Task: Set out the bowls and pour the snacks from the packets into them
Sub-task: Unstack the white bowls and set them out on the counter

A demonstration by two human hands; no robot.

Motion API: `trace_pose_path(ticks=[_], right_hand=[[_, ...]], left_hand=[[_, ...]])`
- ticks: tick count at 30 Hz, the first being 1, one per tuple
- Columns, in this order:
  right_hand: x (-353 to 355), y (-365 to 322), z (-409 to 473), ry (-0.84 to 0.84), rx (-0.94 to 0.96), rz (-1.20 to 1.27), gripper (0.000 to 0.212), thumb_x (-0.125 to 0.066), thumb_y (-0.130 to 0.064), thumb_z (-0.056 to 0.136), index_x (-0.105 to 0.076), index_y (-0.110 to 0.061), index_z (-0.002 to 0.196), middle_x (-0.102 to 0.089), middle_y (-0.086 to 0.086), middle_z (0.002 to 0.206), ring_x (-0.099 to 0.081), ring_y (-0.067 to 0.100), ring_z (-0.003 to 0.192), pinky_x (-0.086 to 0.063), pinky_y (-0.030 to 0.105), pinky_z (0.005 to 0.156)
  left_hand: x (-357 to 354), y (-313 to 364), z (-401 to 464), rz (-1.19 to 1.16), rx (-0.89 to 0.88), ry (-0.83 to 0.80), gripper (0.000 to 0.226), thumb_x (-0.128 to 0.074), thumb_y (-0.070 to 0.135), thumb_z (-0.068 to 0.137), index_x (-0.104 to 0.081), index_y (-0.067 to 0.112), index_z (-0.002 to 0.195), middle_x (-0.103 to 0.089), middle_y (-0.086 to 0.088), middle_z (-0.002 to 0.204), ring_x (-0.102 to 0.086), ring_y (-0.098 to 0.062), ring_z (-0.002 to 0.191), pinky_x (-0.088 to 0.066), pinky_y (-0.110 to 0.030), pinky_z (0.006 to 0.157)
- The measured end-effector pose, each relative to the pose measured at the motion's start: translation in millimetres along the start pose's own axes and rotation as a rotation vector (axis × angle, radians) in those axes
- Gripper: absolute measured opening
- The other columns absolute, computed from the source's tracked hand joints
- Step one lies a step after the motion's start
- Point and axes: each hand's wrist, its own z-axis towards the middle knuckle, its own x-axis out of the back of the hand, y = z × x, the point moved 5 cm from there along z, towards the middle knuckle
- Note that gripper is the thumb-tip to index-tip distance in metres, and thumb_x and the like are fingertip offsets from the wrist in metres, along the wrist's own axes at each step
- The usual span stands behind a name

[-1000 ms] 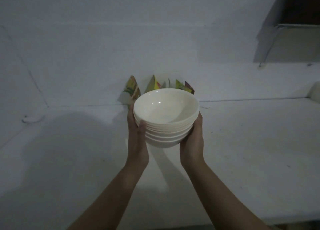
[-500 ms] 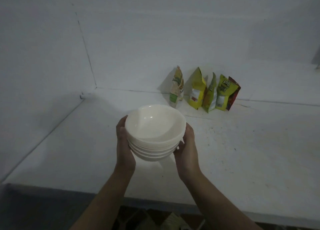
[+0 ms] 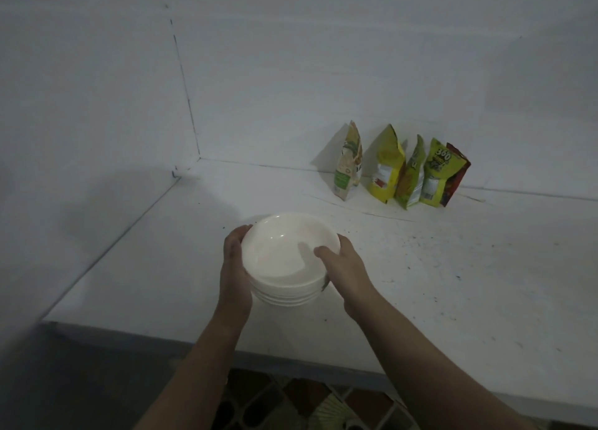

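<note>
The stack of bowls is held between both hands over the white bench, near its front edge. The left hand cups the stack's left side, fingers curled around the far rim. The right hand is closed on the other side, with its thumb hooked over the rim into the top bowl and its fingers under the stack. So each grip is clamped on the stack, one either side, and whether the bottom bowl touches the bench cannot be told.

The main risk, as I judge it, lies in separating the bowls. They are nested tightly and look smooth and glazed. If the top one sticks to the one below, lifting it could drag a second bowl up and let it drop. A thumb-only hold on a slick rim could also slip. Because the stack sits close to the bench's front edge, a bowl that slides toward the person could go over onto the floor.

The top bowl is empty; the ones beneath are hidden except for their rims, and their count is unclear. Beyond the grip and to its right, well apart, a row of packets stands against the wall. All are upright and look unopened, though their tops are too small to be sure.
</note>
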Motion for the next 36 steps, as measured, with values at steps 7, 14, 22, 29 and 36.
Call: trace_pose_path(ticks=[7,14,22,29,36], right_hand=[[0,0,7,0.008,0.014,-0.228,0.044,-0.056,-0.012,0.08,-0.059,-0.024,0.122,-0.065,-0.001,0.11,-0.062,0.027,0.102,-0.058,0.046,0.085],[-2,-17,17,0.056,0.102,-0.527,0.036,-0.057,-0.011,0.082,-0.062,-0.014,0.118,-0.064,0.004,0.106,-0.058,0.022,0.096,-0.043,0.027,0.068],[-16,-44,18,0.175,0.283,-0.82,0.046,-0.046,-0.013,0.091,-0.048,-0.019,0.137,-0.064,0.005,0.12,-0.06,0.028,0.104,-0.042,0.031,0.075],[-18,-52,3,0.269,0.491,-0.788,0.055,-0.043,-0.01,0.097,-0.037,-0.021,0.151,-0.063,0.005,0.133,-0.061,0.029,0.114,-0.046,0.038,0.088],[-6,-64,2,0.311,0.546,-0.45,0.051,-0.046,-0.01,0.098,-0.045,-0.021,0.148,-0.063,0.0,0.081,-0.056,0.016,0.07,-0.037,0.027,0.064]], left_hand=[[7,-12,4,0.068,0.094,-0.014,0.066,-0.022,0.063,0.096,-0.046,0.019,0.139,-0.055,-0.005,0.134,-0.052,-0.02,0.123,-0.042,-0.037,0.105],[14,-14,-1,0.076,0.167,-0.007,0.068,-0.018,0.059,0.091,-0.047,0.022,0.14,-0.056,-0.001,0.134,-0.051,-0.018,0.123,-0.037,-0.028,0.099],[22,-14,4,0.164,0.276,-0.028,0.037,-0.015,0.046,0.104,-0.05,0.044,0.117,-0.053,0.019,0.116,-0.046,-0.009,0.115,-0.03,-0.028,0.1],[23,-6,3,0.227,0.266,-0.03,0.034,-0.019,0.045,0.104,-0.051,0.043,0.113,-0.053,0.025,0.105,-0.047,-0.005,0.107,-0.03,-0.027,0.095],[18,19,9,0.335,0.09,-0.015,0.048,-0.028,0.05,0.102,-0.045,0.027,0.14,-0.046,0.003,0.144,-0.042,-0.018,0.134,-0.031,-0.043,0.116]])
